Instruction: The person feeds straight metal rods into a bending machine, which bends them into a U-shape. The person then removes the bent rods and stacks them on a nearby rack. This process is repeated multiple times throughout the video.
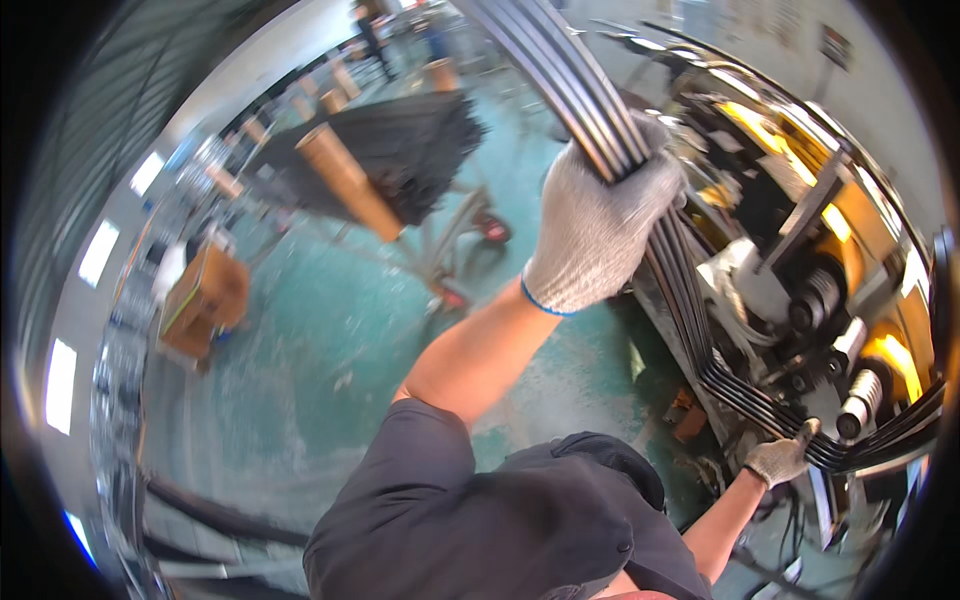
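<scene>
A bundle of long, shiny black strips (560, 70) runs from the top of the view down past my body and bends toward the machine on the right. My left hand (600, 225), in a pale knitted glove with a blue cuff edge, is raised in front of me and closed round the bundle. Lower down at the right, my right hand (778, 461), gloved too, grips the same strips near the machine, its thumb up against them. Some of its fingers are hidden behind the bundle. Both far ends of the strips leave the view.
Close on my right stands a machine with yellow parts and ribbed dark rollers (862, 400). Ahead to the left, a wheeled rack (440, 245) carries a dark stack of strips (430, 140) and a brown tube (350, 185). A cardboard box (205, 300) sits further left. Far off stands a person (372, 42).
</scene>
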Motion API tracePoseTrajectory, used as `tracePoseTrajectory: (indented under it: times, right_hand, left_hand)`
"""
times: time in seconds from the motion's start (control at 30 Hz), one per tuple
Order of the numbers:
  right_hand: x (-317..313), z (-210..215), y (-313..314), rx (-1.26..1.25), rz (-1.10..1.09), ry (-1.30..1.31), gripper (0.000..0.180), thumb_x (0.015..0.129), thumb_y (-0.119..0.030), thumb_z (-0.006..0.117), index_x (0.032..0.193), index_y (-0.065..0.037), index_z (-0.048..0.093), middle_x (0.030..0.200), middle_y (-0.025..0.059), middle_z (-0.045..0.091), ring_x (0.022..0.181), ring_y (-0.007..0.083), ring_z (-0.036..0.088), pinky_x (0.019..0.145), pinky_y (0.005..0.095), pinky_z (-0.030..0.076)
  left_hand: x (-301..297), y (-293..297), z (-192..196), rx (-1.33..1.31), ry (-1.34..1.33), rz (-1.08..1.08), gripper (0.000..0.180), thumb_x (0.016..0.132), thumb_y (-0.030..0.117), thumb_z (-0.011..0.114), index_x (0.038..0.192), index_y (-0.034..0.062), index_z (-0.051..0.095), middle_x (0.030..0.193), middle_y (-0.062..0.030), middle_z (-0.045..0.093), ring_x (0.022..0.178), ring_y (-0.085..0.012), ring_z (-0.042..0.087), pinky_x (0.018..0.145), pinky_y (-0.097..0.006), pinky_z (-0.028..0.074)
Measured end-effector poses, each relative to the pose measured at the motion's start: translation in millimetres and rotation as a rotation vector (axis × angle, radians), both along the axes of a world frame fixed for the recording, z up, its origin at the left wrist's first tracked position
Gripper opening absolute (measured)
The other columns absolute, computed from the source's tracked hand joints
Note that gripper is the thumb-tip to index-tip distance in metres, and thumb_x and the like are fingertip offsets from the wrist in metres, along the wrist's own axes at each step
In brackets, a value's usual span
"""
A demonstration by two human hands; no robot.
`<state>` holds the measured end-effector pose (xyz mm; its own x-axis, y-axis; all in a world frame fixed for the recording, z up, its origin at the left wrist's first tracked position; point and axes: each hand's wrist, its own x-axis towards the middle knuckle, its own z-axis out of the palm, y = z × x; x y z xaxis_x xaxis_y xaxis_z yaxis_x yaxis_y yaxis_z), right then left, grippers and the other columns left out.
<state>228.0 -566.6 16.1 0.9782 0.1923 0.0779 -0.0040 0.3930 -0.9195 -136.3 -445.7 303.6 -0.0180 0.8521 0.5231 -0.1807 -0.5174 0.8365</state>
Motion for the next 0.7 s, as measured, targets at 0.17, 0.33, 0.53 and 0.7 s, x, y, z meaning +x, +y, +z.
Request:
tracePoseTrajectory:
  times: [0.17,0.33,0.53,0.7]
  right_hand:
    - [-35.4,34.1,29.5,0.028,0.593,0.069,0.037,0.104,-0.015,0.064,0.134,0.007,0.063,0.118,0.0157,0.074,0.102,0.027,0.071,0.094,0.0379,0.058]
    - [-70.8,12.9,80.6,0.035,0.956,-0.235,0.039,0.107,-0.023,0.062,0.132,0.008,0.063,0.115,0.0162,0.074,0.101,0.0277,0.072,0.091,0.0371,0.06]
    - [-209.0,77.7,49.8,0.02,1.267,-0.218,0.038,0.105,-0.025,0.068,0.124,0.008,0.066,0.108,0.0163,0.073,0.093,0.0251,0.072,0.083,0.037,0.062]
    - [-314.5,135.2,-22.0,-0.048,1.358,-0.377,0.036,0.103,-0.025,0.071,0.123,0.005,0.07,0.104,0.0141,0.075,0.086,0.0212,0.072,0.074,0.0346,0.062]
  left_hand:
    - [-104.1,-120.8,-69.0,-0.056,-0.284,0.314,0.026,0.091,-0.002,0.072,0.116,-0.0024,0.062,0.092,-0.0107,0.072,0.086,-0.0215,0.073,0.083,-0.038,0.062]
    - [-137.2,-268.2,-95.5,-0.028,-0.527,0.566,0.027,0.094,-0.003,0.068,0.12,-0.0003,0.059,0.096,-0.0118,0.07,0.091,-0.0223,0.072,0.082,-0.038,0.061]
    - [-147.3,-427.1,-86.6,-0.1,-0.564,1.094,0.026,0.09,0.0,0.067,0.115,-0.0027,0.059,0.09,-0.011,0.069,0.085,-0.0202,0.07,0.079,-0.034,0.058]
    - [-192.1,-514.3,-102.1,0.009,-0.591,1.226,0.028,0.087,-0.002,0.067,0.114,-0.0002,0.059,0.094,-0.0144,0.07,0.087,-0.0266,0.072,0.08,-0.04,0.061]
